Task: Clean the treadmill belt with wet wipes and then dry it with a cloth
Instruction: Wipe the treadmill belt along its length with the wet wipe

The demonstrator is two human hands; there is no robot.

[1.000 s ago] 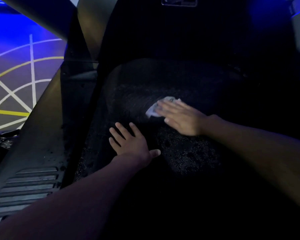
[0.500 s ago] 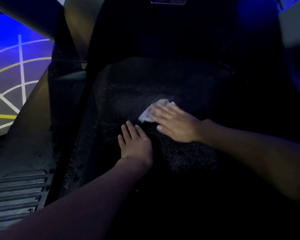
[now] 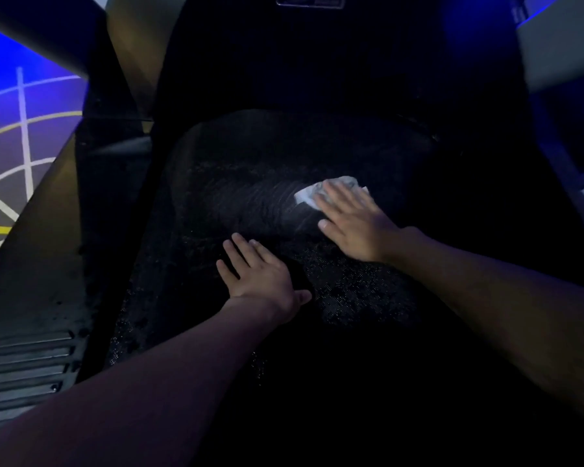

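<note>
The dark treadmill belt (image 3: pixel 250 183) fills the middle of the head view, with pale wet streaks across it. My right hand (image 3: pixel 354 224) lies flat on the belt, pressing a crumpled white wet wipe (image 3: pixel 309 193) under its fingers; only the wipe's far edge shows. My left hand (image 3: pixel 260 271) rests flat on the belt, palm down and fingers spread, nearer to me and to the left of the right hand, holding nothing. No cloth is visible.
A ribbed side rail (image 3: pixel 24 365) runs along the belt's left edge. Beyond it is a blue-lit floor with white and yellow lines (image 3: pixel 21 139). The treadmill's dark front housing (image 3: pixel 311 55) rises past the belt. A pale upright (image 3: pixel 560 45) stands at the right.
My right hand has slid the wipe to the right and a little farther away, leaving wet streaks. My left hand has spread its fingers again, thumb out to the right.
</note>
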